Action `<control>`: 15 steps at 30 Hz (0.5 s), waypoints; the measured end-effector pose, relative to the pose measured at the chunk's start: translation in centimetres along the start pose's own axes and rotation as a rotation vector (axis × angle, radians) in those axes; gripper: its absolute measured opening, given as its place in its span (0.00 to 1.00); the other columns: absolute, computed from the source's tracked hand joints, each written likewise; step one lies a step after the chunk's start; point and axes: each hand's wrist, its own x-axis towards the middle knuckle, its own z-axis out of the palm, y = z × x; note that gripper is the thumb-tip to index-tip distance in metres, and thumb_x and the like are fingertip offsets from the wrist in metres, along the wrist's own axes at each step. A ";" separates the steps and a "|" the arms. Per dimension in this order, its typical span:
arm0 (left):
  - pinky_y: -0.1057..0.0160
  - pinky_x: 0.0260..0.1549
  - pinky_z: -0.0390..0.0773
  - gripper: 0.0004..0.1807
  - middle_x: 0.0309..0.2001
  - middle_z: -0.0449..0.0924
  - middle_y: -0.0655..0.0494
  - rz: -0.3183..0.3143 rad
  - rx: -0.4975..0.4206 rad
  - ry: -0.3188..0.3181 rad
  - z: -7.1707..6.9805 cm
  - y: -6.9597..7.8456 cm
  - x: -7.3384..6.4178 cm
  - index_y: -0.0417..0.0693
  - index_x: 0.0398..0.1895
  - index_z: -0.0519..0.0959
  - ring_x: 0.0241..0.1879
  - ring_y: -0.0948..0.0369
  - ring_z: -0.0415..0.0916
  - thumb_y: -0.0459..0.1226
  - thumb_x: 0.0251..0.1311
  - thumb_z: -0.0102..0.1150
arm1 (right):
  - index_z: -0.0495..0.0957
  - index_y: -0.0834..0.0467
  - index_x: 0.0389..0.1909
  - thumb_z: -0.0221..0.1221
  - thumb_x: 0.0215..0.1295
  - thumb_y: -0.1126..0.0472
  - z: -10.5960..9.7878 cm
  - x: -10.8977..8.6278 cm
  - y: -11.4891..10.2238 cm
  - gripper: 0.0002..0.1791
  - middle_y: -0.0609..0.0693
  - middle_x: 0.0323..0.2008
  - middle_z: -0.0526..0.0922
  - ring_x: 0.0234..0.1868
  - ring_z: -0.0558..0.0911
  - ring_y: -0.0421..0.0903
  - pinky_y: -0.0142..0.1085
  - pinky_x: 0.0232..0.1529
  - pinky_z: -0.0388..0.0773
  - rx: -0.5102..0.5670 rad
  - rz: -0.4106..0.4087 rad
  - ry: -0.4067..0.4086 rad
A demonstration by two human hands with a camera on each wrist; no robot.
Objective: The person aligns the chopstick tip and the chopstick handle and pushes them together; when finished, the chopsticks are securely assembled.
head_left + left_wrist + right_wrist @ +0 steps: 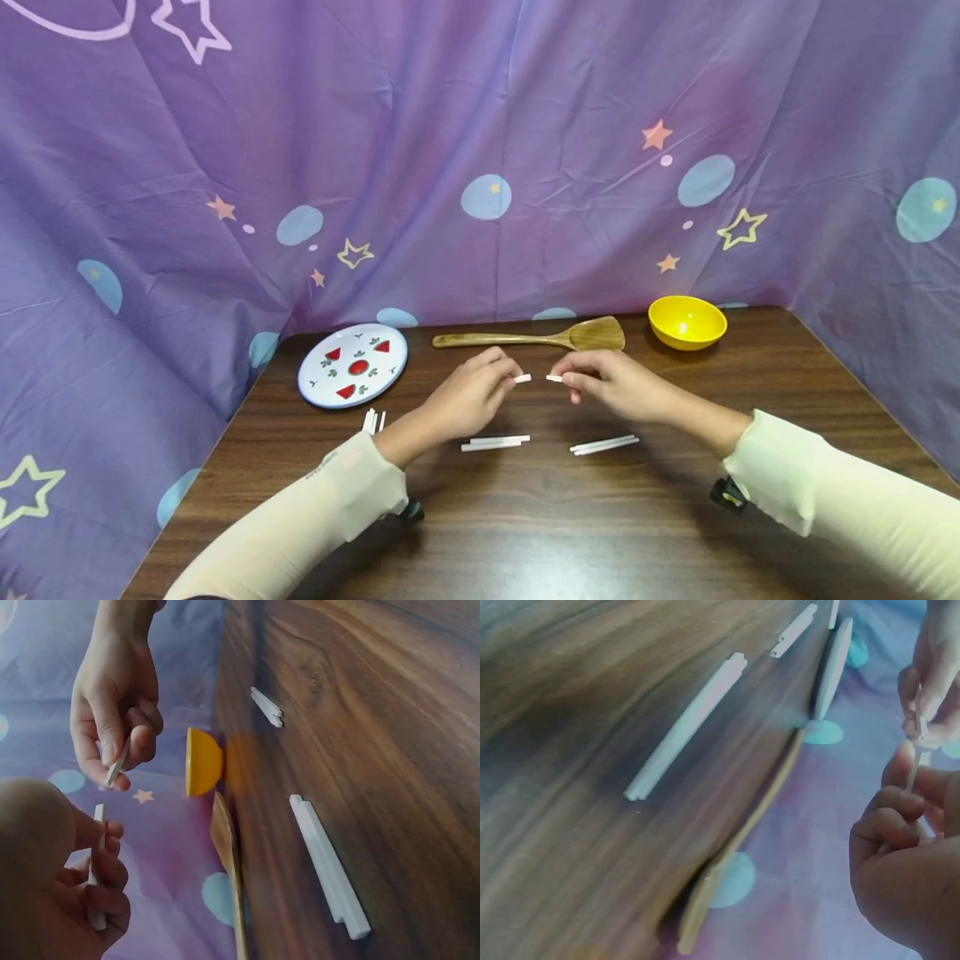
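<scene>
Above the middle of the table, both hands are raised with their fingertips facing each other. My left hand (471, 392) pinches a short white stick (522, 378), its end poking out toward the right. Opposite it, my right hand (622, 385) holds another short white stick (554, 378) between thumb and fingers. A small gap parts the two ends in the head view. Below the hands lie a left pair of white sticks (495, 443) and a right pair of white sticks (604, 445). Several more white sticks (371, 421) lie partly behind the left forearm.
A white plate (309, 382) with red fruit pictures stands at the back left. Along the back edge lies a wooden spatula (597, 334), with a yellow bowl (687, 323) to its right. A purple patterned cloth (420, 150) hangs behind the brown table (540, 525).
</scene>
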 end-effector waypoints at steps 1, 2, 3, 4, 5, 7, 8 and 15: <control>0.61 0.46 0.81 0.08 0.45 0.81 0.54 0.002 -0.002 0.003 -0.1 0.1 0.1 0.43 0.49 0.83 0.41 0.61 0.79 0.34 0.74 0.56 | 0.84 0.56 0.50 0.56 0.78 0.62 0.0 0.0 -0.3 0.10 0.42 0.27 0.82 0.31 0.80 0.43 0.34 0.36 0.75 -0.015 -0.001 0.003; 0.60 0.46 0.81 0.08 0.45 0.82 0.54 0.004 -0.005 0.006 -0.2 0.3 0.1 0.43 0.49 0.83 0.42 0.60 0.80 0.34 0.74 0.56 | 0.85 0.56 0.50 0.56 0.78 0.62 0.0 0.0 -0.5 0.10 0.41 0.27 0.82 0.31 0.80 0.42 0.34 0.35 0.76 -0.026 0.001 0.008; 0.59 0.47 0.81 0.08 0.45 0.83 0.54 0.006 -0.007 0.010 -0.3 0.4 0.2 0.44 0.49 0.83 0.42 0.59 0.80 0.35 0.74 0.57 | 0.85 0.56 0.51 0.57 0.77 0.61 -0.1 0.0 -0.8 0.10 0.41 0.28 0.83 0.31 0.81 0.41 0.33 0.34 0.77 -0.040 0.000 0.017; 0.58 0.47 0.81 0.08 0.45 0.83 0.55 0.007 -0.007 0.011 -0.4 0.5 0.3 0.45 0.49 0.83 0.43 0.59 0.81 0.36 0.75 0.57 | 0.86 0.57 0.51 0.58 0.76 0.61 -0.1 0.0 -1.1 0.10 0.42 0.29 0.84 0.32 0.81 0.40 0.33 0.35 0.78 -0.059 -0.003 0.027; 0.58 0.47 0.82 0.09 0.45 0.84 0.55 0.009 -0.007 0.012 -0.5 0.6 0.3 0.46 0.49 0.84 0.43 0.59 0.82 0.38 0.75 0.57 | 0.86 0.57 0.51 0.59 0.75 0.61 -0.1 0.0 -1.3 0.10 0.42 0.30 0.85 0.32 0.82 0.40 0.33 0.35 0.79 -0.078 -0.008 0.041; 0.58 0.46 0.82 0.09 0.45 0.85 0.57 0.011 -0.002 0.014 -0.7 0.8 0.4 0.48 0.49 0.84 0.43 0.60 0.82 0.40 0.75 0.58 | 0.87 0.57 0.50 0.62 0.73 0.63 -0.1 -0.1 -1.7 0.10 0.42 0.32 0.88 0.32 0.83 0.40 0.33 0.36 0.81 -0.118 -0.026 0.077; 0.58 0.45 0.83 0.10 0.45 0.86 0.58 0.012 0.001 0.016 -0.7 0.9 0.4 0.49 0.49 0.85 0.43 0.60 0.83 0.41 0.75 0.58 | 0.87 0.57 0.50 0.63 0.72 0.64 -0.1 -0.1 -1.9 0.10 0.42 0.33 0.88 0.31 0.84 0.39 0.33 0.35 0.81 -0.138 -0.036 0.098; 0.59 0.45 0.83 0.09 0.45 0.88 0.60 0.010 -0.015 0.046 -1.0 1.2 0.6 0.53 0.47 0.86 0.44 0.61 0.85 0.43 0.73 0.59 | 0.88 0.55 0.44 0.66 0.67 0.67 0.0 -0.2 -2.8 0.08 0.38 0.32 0.88 0.33 0.82 0.36 0.33 0.36 0.81 -0.213 -0.105 0.184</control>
